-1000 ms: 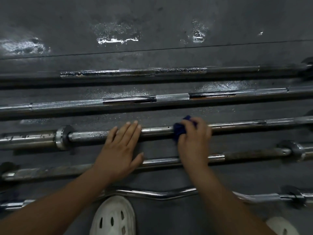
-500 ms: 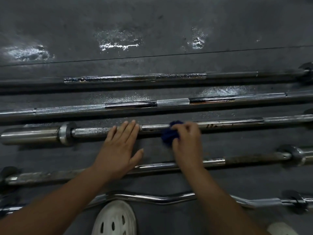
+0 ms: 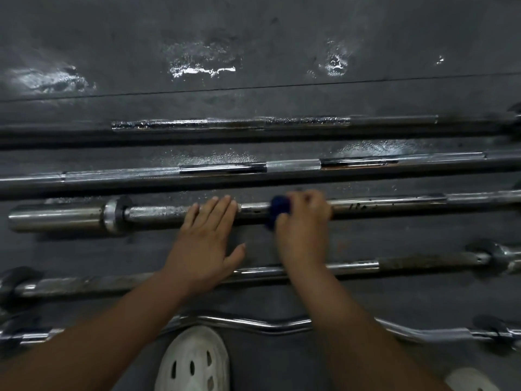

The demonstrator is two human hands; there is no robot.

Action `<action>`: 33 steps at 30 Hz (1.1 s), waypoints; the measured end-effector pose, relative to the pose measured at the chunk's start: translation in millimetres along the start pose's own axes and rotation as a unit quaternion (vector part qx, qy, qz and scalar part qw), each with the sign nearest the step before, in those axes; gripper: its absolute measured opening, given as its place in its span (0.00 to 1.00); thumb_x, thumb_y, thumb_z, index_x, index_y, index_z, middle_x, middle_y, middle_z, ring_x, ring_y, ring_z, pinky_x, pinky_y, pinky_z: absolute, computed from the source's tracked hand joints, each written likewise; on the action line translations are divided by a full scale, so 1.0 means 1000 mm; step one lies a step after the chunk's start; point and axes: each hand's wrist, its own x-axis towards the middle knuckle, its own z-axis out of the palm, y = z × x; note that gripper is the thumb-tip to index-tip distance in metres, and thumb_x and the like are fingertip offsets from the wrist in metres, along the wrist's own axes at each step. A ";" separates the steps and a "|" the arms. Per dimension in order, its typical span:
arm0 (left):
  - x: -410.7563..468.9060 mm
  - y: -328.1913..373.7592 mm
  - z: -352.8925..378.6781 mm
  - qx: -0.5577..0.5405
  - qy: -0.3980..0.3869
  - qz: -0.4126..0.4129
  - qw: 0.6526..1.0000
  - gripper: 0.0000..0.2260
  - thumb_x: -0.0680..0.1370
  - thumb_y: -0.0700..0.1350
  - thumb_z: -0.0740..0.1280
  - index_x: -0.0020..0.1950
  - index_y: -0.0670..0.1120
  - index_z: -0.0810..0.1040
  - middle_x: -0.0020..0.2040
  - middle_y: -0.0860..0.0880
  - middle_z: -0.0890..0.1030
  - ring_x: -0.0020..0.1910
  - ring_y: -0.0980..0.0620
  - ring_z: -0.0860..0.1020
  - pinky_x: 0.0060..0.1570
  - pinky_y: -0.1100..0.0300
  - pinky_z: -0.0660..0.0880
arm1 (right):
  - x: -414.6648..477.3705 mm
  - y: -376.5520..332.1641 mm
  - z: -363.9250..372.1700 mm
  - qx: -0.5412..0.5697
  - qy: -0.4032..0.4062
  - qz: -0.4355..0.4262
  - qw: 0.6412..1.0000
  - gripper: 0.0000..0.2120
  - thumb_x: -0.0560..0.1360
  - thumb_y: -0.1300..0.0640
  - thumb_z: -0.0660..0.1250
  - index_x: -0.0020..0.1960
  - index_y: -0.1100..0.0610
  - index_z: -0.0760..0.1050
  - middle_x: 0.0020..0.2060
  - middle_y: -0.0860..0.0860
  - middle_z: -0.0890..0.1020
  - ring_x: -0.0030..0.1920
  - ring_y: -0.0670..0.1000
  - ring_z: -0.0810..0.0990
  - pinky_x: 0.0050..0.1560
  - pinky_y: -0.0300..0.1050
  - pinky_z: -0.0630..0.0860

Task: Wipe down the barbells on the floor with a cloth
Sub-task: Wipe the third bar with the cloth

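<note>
A: Barbells are laid side by side on the floor (image 3: 253, 38); where is the cloth (image 3: 279, 210) applied?

B: On the third barbell (image 3: 158, 214), clenched in the right grip (image 3: 303, 230). The left grip (image 3: 205, 238) is released, fingers flat on that bar.

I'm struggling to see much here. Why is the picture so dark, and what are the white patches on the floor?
Head view: dim light overall; the white patches are glare on the floor; the right hand and blue cloth are slightly motion-blurred; the straight barbells bow from wide-angle distortion.
</note>
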 end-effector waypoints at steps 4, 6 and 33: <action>-0.007 0.004 -0.003 -0.017 0.014 -0.001 1.000 0.34 0.74 0.61 0.57 0.76 0.44 0.66 0.76 0.45 0.68 0.75 0.44 0.64 0.74 0.45 0.56 | -0.002 -0.007 0.006 -0.019 -0.082 -0.157 0.984 0.19 0.69 0.59 0.66 0.60 0.51 0.78 0.55 0.53 0.75 0.54 0.56 0.73 0.55 0.49 0.73; -0.013 0.006 -0.002 -0.023 0.022 -0.004 0.999 0.33 0.73 0.61 0.59 0.74 0.44 0.69 0.73 0.45 0.70 0.72 0.44 0.68 0.72 0.44 0.60 | 0.008 0.015 -0.003 -0.003 0.002 -0.034 0.999 0.18 0.69 0.60 0.65 0.58 0.53 0.80 0.53 0.55 0.77 0.53 0.59 0.74 0.54 0.50 0.72; -0.027 0.028 0.003 -0.027 -0.021 0.005 0.999 0.32 0.72 0.57 0.60 0.71 0.41 0.71 0.66 0.44 0.76 0.65 0.44 0.73 0.70 0.44 0.66 | -0.059 -0.006 0.004 -0.011 -0.102 -0.182 0.978 0.23 0.64 0.61 0.60 0.57 0.56 0.79 0.55 0.52 0.80 0.54 0.54 0.75 0.60 0.46 0.71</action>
